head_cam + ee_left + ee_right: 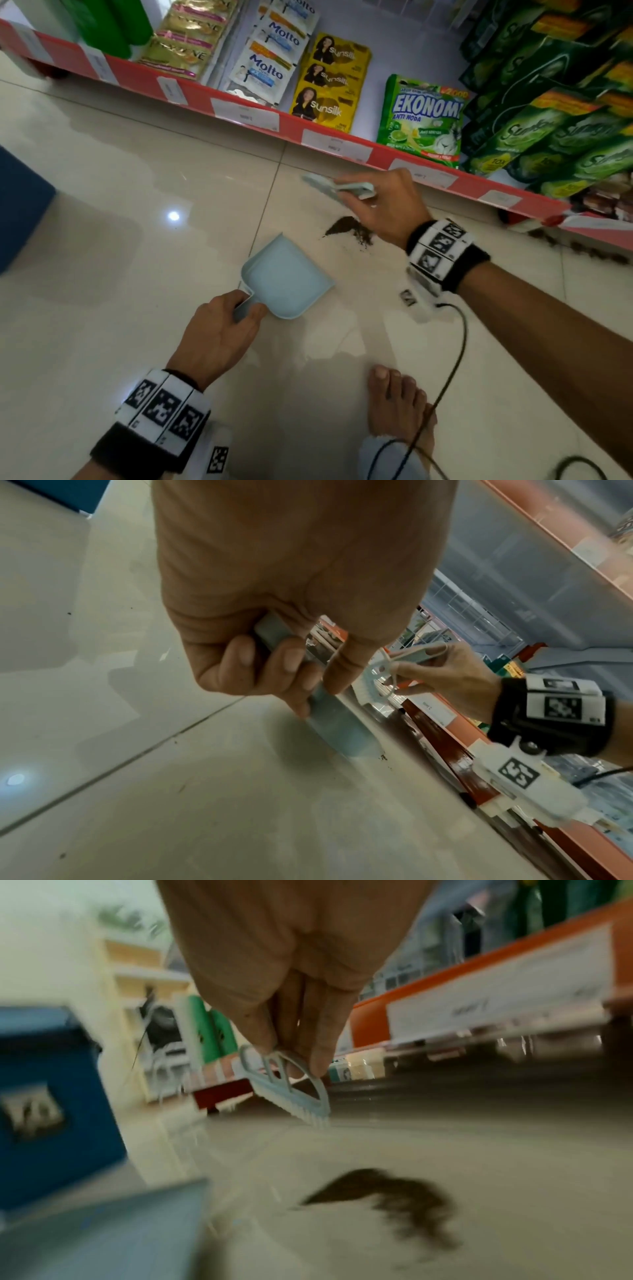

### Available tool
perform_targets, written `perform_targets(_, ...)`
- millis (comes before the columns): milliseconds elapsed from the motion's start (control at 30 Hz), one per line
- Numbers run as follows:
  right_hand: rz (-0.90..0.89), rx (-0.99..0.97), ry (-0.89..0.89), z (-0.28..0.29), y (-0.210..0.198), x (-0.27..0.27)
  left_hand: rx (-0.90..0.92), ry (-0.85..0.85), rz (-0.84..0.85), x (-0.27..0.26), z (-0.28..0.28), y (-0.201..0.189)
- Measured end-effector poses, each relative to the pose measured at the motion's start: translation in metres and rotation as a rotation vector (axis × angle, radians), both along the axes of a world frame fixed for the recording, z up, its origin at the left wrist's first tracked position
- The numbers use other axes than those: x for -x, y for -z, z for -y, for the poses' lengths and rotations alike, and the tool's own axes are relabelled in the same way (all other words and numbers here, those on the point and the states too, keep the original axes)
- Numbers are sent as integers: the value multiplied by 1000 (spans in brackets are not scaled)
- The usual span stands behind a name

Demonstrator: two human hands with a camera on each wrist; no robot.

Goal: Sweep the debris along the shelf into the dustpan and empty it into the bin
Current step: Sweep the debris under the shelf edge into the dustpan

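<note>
A pale blue dustpan (286,279) lies on the floor tiles, its mouth facing a dark brown pile of debris (349,228). My left hand (226,329) grips the dustpan's handle (274,634) with curled fingers. My right hand (380,209) holds a small pale blue brush (337,188) raised above the floor, just beyond the debris (394,1202). In the right wrist view the brush (291,1093) hangs from my fingertips, bristles down, clear of the tiles. More debris (582,246) lies along the foot of the shelf at the right.
The red-edged shelf (239,109) with sachets and green packs runs diagonally across the far side. A blue bin (20,212) stands at the left. My bare foot (399,401) and a black cable (455,363) are on the floor near me.
</note>
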State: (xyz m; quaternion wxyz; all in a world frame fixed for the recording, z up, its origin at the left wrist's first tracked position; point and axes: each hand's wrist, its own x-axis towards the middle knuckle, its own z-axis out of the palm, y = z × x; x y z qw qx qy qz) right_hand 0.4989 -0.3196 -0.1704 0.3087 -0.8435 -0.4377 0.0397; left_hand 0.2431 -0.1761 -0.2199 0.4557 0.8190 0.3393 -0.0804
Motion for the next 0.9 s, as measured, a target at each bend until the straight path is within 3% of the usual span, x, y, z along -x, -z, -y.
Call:
perform_targets(133, -456, -58, 264, -32, 14, 20, -35, -2, 1, 2, -7, -3)
perform_targets(200, -550, 45, 312, -34, 22, 22, -42, -11, -5, 5, -10, -4)
perform_targets(300, -510, 211, 369, -21, 34, 17, -36, -34, -24, 9, -12, -5)
perform_targets(433, -286, 254, 460, 12, 32, -5, -35, -41, -31, 5, -11, -5)
perform_targets(600, -443, 112, 555, 36, 24, -16, -19, -30, -4, -5, -11, -5)
perform_targets(767, -637, 128, 425, 29, 26, 10, -37, 5, 2, -10, -14, -6)
perform_targets(900, -424, 319, 283, 41, 31, 7, -62, 4, -13, -9, -14, -6)
